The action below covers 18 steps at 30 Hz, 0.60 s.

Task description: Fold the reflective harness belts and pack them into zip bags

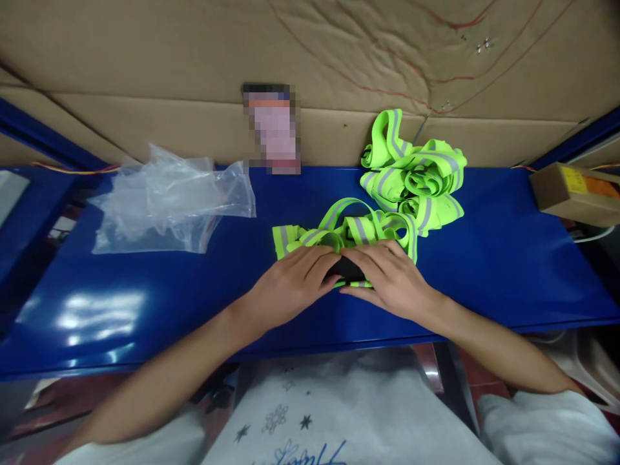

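Both hands are together at the middle of the blue table (pixel 484 278), near its front edge. My left hand (pixel 295 278) is closed around the left side of a neon-green reflective strap (pixel 361 227), thumb below and fingers on top. My right hand (pixel 394 278) grips the same strap from the right. Between my hands shows a black part (pixel 347 268) of the strap, partly covered by the fingers. Loops with grey reflective bands spread on the table just beyond my fingertips.
Behind the hands lies a pile of rolled neon-green reflective straps (pixel 431 171). Clear plastic bags (pixel 165 200) lie at the left. A blurred-out rectangular item (pixel 275 129) leans against the cardboard backing (pixel 169 51). A small cardboard box (pixel 576 194) stands at the right edge.
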Motion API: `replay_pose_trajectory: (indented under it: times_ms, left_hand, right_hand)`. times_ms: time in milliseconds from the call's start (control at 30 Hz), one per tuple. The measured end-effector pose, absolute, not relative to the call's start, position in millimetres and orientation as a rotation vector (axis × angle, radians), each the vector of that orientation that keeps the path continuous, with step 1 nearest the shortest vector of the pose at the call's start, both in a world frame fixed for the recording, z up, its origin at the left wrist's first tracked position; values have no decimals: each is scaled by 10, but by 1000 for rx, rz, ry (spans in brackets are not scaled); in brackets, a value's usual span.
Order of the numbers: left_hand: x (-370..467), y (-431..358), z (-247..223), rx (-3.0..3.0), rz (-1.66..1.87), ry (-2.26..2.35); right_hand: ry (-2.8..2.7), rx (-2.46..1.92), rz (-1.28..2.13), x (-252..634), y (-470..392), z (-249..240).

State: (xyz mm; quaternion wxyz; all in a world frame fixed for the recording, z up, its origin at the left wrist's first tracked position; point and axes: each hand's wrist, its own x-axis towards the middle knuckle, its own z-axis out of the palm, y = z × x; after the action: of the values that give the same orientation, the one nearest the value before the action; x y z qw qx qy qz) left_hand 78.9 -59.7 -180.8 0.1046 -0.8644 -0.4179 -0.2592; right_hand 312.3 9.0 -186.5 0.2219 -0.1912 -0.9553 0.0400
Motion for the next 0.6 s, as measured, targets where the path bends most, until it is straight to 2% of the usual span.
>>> replay_pose_trajectory:
  times_ms: [233,367,467,533,600]
  left_hand:
    - [805,-567,-1863,-2557,-632,-1196]
    - [620,-562,-1805,-2512,-758,-1363]
    - [400,-566,-1594,-2380,-1175,-1633]
    - [243,-561,-1396,-2090,-1733,-1713]
    - [44,-566,-1190,-1680,-2265,-1607]
  right_hand:
    - [-2761,-574,-265,3096,58,-1902]
    - [-2635,-585,-336,3245,222,-1803]
    - [-2398,-712,-216,3492,392,-1648]
    - [-2183,-826,-79,3689,506,-1545]
    - [-1925,-894,138,3920,651,-1451]
